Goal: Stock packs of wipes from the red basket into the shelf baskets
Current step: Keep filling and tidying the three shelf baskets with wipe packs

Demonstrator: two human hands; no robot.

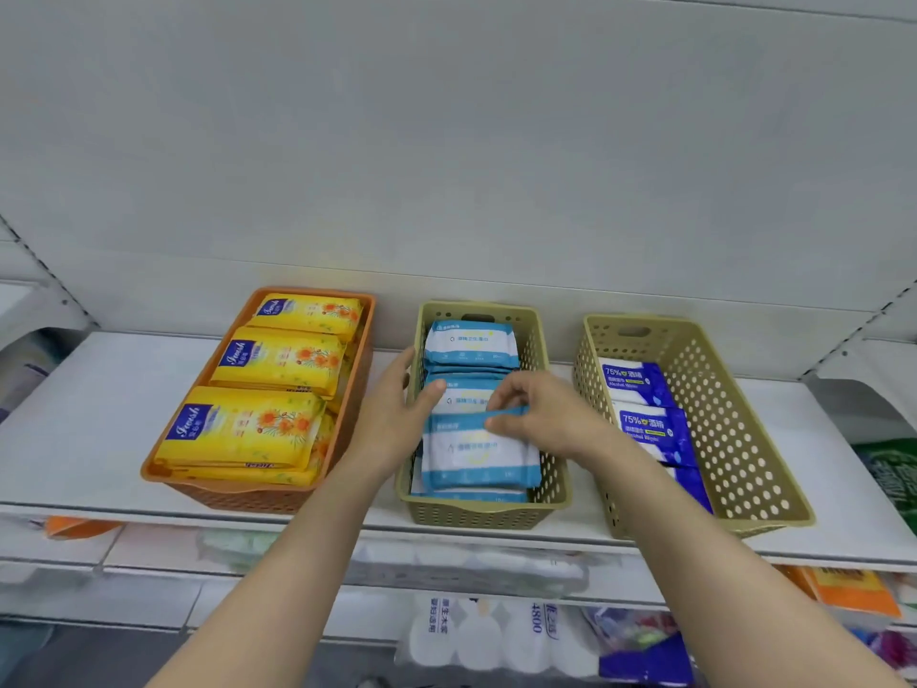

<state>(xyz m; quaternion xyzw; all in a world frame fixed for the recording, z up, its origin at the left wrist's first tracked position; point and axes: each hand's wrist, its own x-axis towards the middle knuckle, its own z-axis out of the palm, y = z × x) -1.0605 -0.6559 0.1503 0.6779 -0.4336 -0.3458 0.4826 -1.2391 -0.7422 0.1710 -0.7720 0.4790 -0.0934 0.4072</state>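
Three baskets stand on a white shelf. The middle olive basket [551, 499] holds light-blue and white wipes packs in a row. My right hand [543, 414] pinches the top edge of the front light-blue pack [476, 456]. My left hand [392, 419] rests against the basket's left wall, its thumb touching the packs. The orange basket [347, 414] on the left is full of yellow packs [248, 429]. The right olive basket [744, 439] holds dark-blue packs [650, 429] along its left side. The red basket is not in view.
The shelf's front edge [198, 516] runs below the baskets. A lower shelf shows white rolls [496, 633] and orange packets [853, 588]. Green packaging [893, 469] sits at the far right, other goods at the far left. The right basket has free room along its right side.
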